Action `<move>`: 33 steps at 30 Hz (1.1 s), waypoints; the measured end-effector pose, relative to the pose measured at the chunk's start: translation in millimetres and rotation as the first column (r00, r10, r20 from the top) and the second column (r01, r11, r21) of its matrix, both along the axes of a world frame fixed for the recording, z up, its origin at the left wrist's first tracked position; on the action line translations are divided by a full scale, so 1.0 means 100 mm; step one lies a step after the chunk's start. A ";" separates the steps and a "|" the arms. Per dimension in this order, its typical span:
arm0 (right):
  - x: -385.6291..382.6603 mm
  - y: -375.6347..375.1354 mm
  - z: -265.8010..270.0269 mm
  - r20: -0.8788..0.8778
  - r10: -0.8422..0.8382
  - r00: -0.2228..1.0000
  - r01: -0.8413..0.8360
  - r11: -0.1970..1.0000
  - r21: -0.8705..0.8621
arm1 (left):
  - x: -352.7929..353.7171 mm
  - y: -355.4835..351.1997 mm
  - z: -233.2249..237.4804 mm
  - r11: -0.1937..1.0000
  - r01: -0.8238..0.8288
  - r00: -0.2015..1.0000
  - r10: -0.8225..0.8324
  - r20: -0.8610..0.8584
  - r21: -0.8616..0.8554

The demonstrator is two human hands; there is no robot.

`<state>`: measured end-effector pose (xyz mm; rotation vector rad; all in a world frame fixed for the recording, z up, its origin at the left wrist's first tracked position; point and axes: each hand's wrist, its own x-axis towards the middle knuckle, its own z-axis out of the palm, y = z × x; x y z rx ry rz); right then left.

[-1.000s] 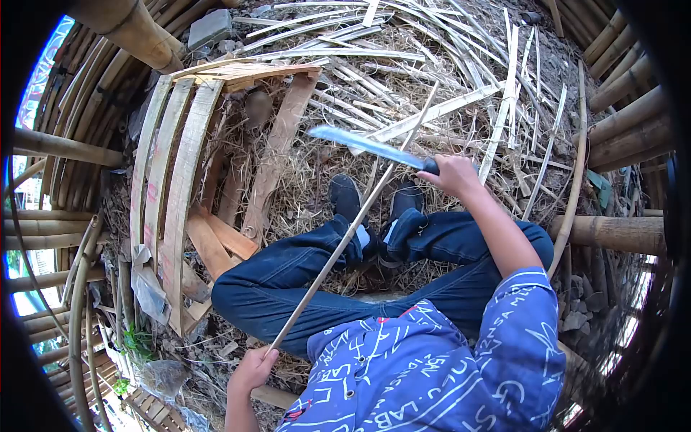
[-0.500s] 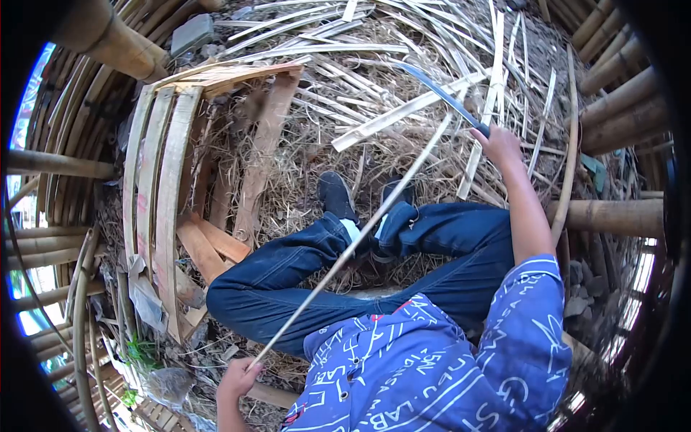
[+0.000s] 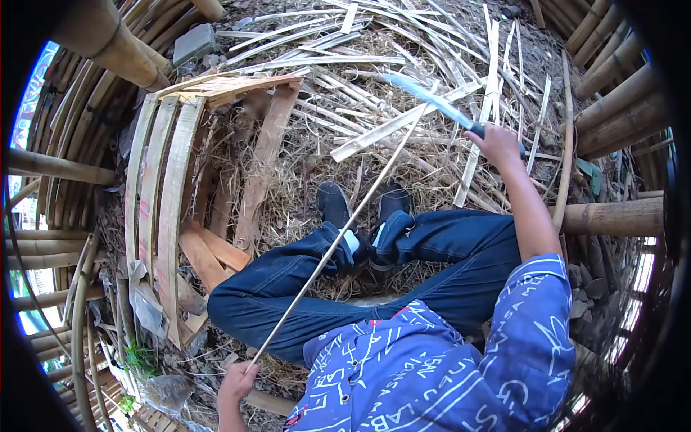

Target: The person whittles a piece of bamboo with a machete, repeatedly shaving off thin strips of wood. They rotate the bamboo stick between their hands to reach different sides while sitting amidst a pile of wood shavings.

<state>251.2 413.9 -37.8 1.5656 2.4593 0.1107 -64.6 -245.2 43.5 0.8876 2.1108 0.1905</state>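
Observation:
I sit cross-legged in blue jeans [image 3: 432, 252] on ground strewn with bamboo shavings. My left hand [image 3: 236, 381] grips the near end of a long thin bamboo strip [image 3: 338, 237], which slants up and to the right across my legs. My right hand [image 3: 497, 144] is raised out to the right, closed on the dark handle of a long knife [image 3: 432, 101]. The blade points up and left, and its middle meets the far end of the strip.
A curved frame of bamboo slats [image 3: 162, 194] lies to the left of my legs. Loose split bamboo strips [image 3: 403, 50] cover the ground ahead. Thick bamboo poles [image 3: 612, 216] ring the spot on both sides. A grey stone [image 3: 193, 43] lies at the upper left.
My right hand swung the knife out from over my knees to the upper right, along the strip toward its far end. My left hand drew slightly lower and left.

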 end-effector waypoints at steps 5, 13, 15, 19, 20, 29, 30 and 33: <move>-0.06 -0.27 0.02 0.035 0.127 0.991 -0.127 0.992 -0.007 | -0.06 -0.01 0.00 1.000 0.020 1.000 -0.020 0.000 0.008; 0.90 0.49 0.09 -0.303 -0.522 0.797 0.557 0.830 0.036 | -0.03 -0.41 0.07 0.935 -0.331 0.943 0.322 -0.083 -0.128; 0.90 0.34 0.24 -0.256 -0.445 0.858 0.467 0.884 0.029 | -0.04 -0.46 -0.10 0.997 -0.070 0.991 0.074 -0.111 0.036; 0.67 -0.03 0.43 -0.259 -0.386 0.885 0.405 0.914 0.023 | -0.16 0.16 -0.03 0.967 -0.232 0.966 0.242 -0.092 0.107; 0.60 -0.10 0.47 -0.300 -0.372 0.879 0.388 0.922 -0.004 | -0.19 0.27 -0.03 0.971 -0.229 0.965 0.236 -0.118 0.070; 0.14 -0.57 0.39 -0.690 -0.286 0.665 0.195 0.958 -0.209 | -0.17 0.77 -0.17 0.972 -0.114 0.946 0.169 -0.275 0.205; 0.04 -0.73 0.37 -0.751 -0.378 0.541 0.147 0.922 -0.358 | -0.12 0.83 -0.18 0.964 -0.181 0.956 0.219 -0.197 0.193; -0.27 -1.25 0.28 -0.726 -0.581 0.368 0.042 0.790 -0.611 | 0.04 1.14 -0.10 0.966 -0.180 0.963 0.211 -0.165 0.186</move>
